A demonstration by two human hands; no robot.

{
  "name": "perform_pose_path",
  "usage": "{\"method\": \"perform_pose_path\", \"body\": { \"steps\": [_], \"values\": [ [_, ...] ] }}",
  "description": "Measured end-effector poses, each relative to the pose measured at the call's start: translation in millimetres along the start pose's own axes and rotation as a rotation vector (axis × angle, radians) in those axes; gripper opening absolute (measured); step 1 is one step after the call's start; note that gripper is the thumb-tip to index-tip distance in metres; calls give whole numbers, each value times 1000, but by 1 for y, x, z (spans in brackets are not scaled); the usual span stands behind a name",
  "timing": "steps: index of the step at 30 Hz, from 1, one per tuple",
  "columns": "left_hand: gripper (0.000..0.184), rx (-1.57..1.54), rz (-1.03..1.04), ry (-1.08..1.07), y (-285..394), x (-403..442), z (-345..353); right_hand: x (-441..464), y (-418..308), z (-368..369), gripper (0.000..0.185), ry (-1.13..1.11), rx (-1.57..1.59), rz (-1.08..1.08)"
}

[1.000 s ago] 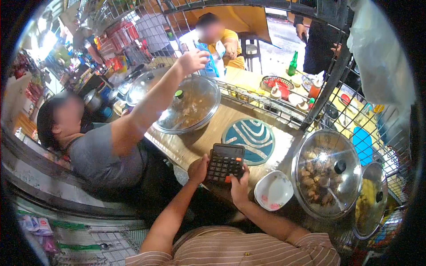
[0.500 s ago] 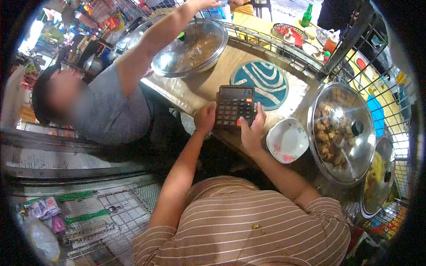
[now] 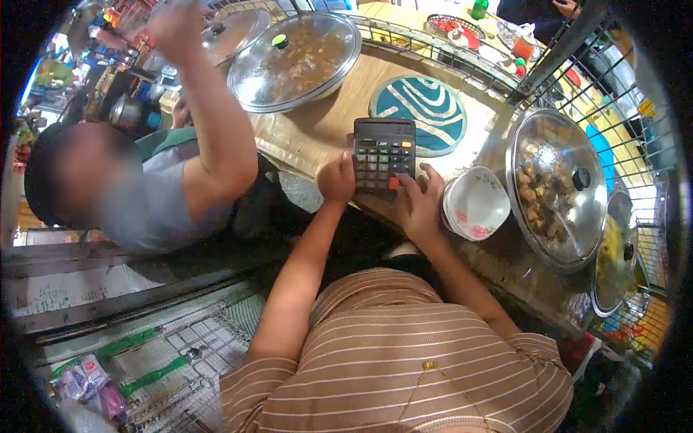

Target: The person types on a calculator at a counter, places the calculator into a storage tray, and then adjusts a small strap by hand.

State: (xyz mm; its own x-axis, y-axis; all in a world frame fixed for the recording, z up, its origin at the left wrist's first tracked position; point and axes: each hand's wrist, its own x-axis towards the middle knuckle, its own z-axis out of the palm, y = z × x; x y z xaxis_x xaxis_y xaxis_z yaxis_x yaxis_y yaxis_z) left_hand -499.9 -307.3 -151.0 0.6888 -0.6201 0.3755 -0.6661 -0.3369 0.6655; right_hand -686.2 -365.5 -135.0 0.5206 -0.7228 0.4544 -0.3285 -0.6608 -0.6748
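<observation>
A black calculator [image 3: 384,155] with grey, orange and red keys is near the front edge of the wooden counter. My left hand [image 3: 337,179] is closed on its left side. At its lower right, my right hand [image 3: 421,202] has the thumb or a finger at the red key, with other fingers bent and apart. Beyond the calculator lies a round teal mat [image 3: 419,112] with pale curved lines. Stacked white flowered bowls [image 3: 478,203] sit just right of my right hand.
A co-worker [image 3: 151,195] in grey is at the left, one arm raised. Glass-lidded pans of food [image 3: 296,65] stand at the back left and right [image 3: 552,187]. A wire grille [image 3: 419,45] borders the counter, with bottles and baskets beyond it.
The view has tilted down. The co-worker's raised arm has swung left, away from the grille. Both my hands stay at the calculator; its digits, readable half a second ago, now look faint.
</observation>
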Motion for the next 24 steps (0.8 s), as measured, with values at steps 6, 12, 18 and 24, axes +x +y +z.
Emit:
{"method": "perform_pose_path", "body": {
  "steps": [6, 12, 18, 24],
  "values": [
    [34, -123, 76, 71, 4, 2, -1, 2, -9, -1, 29, -8, -86, -58],
    [29, 45, 76, -16, 2, 1, -5, 4, -6, 2, 26, -44, -133, -48],
    [28, 34, 123, 29, -4, 0, 0, 12, -29, 3, 28, -51, -238, -138],
    [27, 21, 128, 21, -2, 0, -1, 13, -44, 23, 20, -74, -262, -181]
  ]
}}
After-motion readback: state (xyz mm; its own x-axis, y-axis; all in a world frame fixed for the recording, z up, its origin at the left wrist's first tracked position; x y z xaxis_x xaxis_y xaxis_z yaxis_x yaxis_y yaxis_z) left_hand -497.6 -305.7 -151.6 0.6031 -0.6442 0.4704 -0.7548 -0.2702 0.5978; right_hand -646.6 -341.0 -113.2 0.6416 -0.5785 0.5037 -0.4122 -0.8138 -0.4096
